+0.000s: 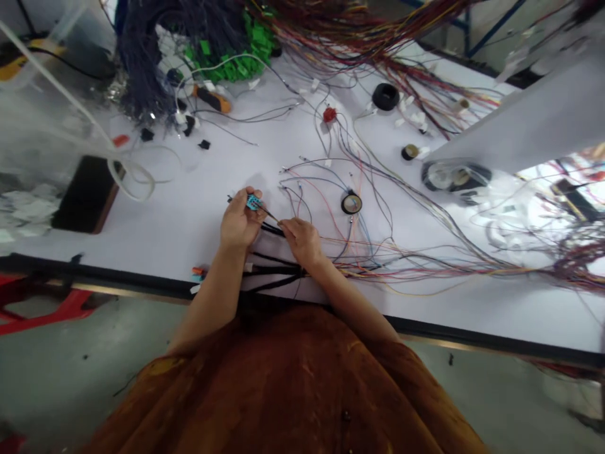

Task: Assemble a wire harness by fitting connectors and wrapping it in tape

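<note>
My left hand is closed around a light blue wire connector with small dark holes in its face. My right hand pinches a thin wire that runs up to the connector. Black-sleeved wire branches pass below both hands and spread to the right as a loose harness of coloured wires. Near the table edge, by my left forearm, lie an orange and a blue connector. Exactly how the wire's tip meets the connector is too small to tell.
Tape rolls sit right of my hands, with a red connector farther back. A dark phone-like box lies at left. Bundles of dark wires with green connectors and red-yellow wires fill the back. A white post slants at right.
</note>
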`<state>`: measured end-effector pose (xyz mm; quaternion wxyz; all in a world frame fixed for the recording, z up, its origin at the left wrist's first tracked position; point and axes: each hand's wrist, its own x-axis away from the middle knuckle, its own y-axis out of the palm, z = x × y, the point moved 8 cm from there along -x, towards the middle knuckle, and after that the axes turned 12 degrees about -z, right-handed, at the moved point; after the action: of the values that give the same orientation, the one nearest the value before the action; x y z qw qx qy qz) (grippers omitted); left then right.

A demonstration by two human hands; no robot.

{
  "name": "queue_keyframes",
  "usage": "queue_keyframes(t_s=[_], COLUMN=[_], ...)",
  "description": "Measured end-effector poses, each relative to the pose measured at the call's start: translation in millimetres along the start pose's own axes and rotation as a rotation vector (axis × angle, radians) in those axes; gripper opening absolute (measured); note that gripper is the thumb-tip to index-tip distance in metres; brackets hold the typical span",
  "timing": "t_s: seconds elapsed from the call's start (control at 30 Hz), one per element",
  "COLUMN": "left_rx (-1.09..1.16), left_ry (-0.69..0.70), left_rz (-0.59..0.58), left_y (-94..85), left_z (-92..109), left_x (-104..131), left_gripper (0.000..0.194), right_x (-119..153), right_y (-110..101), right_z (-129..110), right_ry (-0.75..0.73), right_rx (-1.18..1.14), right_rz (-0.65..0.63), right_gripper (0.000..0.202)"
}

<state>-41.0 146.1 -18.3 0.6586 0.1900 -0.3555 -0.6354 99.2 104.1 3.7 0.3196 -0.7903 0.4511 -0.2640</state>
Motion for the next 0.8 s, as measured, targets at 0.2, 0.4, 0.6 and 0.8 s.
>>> queue_keyframes(t_s=[0.2,0.4,0.6,0.8], left_rx=[-0.087,-0.250,-0.298,-0.369], left_ry=[0.122,0.214,0.256,0.252], left_rz=[0.090,0.133,0.141,0.202], left_y=[-2.0,1.3,0.7,-2.2], left_z=[8,12,15,15], left_x=[5,14,16,15], left_gripper=[0.013,0.015,0.016,0.022], right_x=[43,123,143,186], right_y=[-50,-153,-155,-145], right_z=[19,147,187,187], right_ry=[-0.089,0.436,0.598,0.650], right_rx=[-0.022,0.063,0.202,0.157], right_rz=[0.185,0.491,0.113,-0.029], right_gripper=[0.031,0.023,0.012,0.011])
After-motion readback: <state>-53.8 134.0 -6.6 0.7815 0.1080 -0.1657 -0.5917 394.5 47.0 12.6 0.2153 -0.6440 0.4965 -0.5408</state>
